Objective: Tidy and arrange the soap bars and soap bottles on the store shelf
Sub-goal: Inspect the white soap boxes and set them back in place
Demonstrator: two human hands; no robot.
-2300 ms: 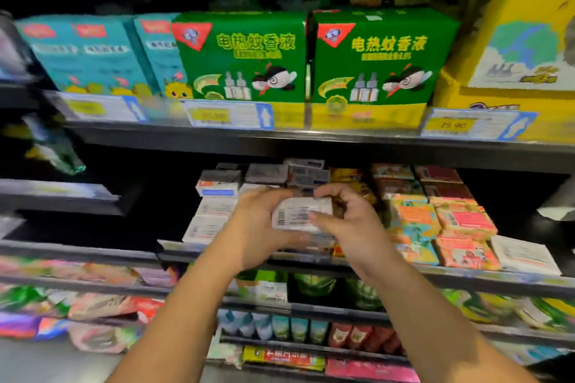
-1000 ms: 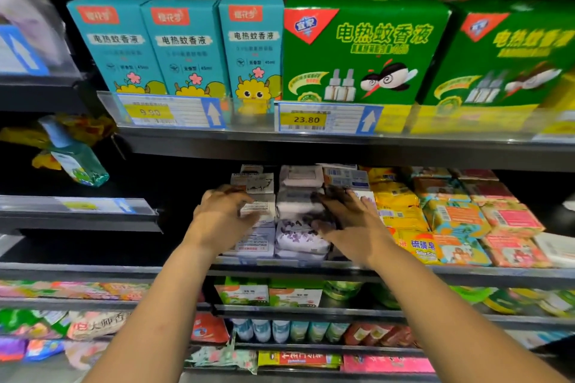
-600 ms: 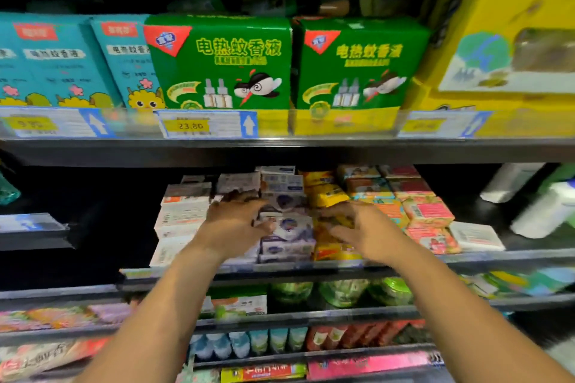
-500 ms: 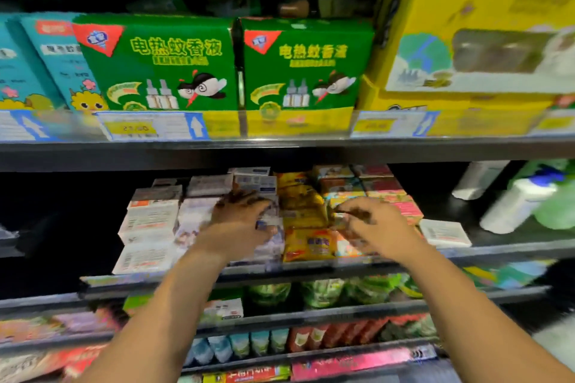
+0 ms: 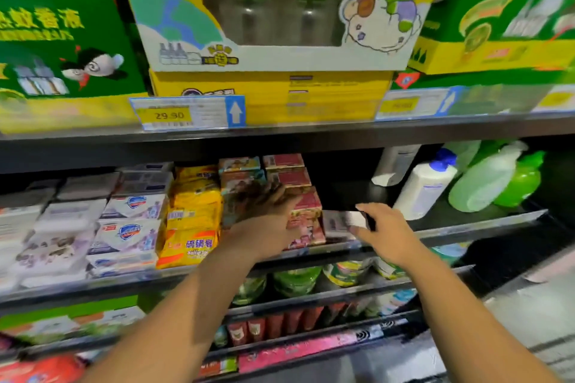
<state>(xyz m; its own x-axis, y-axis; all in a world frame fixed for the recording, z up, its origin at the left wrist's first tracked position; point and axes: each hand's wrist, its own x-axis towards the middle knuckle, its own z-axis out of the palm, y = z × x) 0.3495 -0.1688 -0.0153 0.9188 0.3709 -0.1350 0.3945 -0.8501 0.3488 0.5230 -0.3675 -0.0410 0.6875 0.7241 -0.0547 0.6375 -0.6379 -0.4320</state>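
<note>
Middle shelf [image 5: 485, 222], centre of frame: your left hand [image 5: 264, 221] is lying flat on the red soap bars [image 5: 292, 179], fingers straight and spread. Just right of that stack, your right hand [image 5: 385, 235] is pinching a white soap bar [image 5: 337, 222], thumb and fingers clamped on its end. Yellow soap packs [image 5: 193, 214] are sitting left of centre; soap bottles [image 5: 426, 188] are standing at the right.

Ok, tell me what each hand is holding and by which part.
The right hand pinches the white soap box by its right end. The left hand rests flat on the pink soap boxes, holding nothing.
</note>
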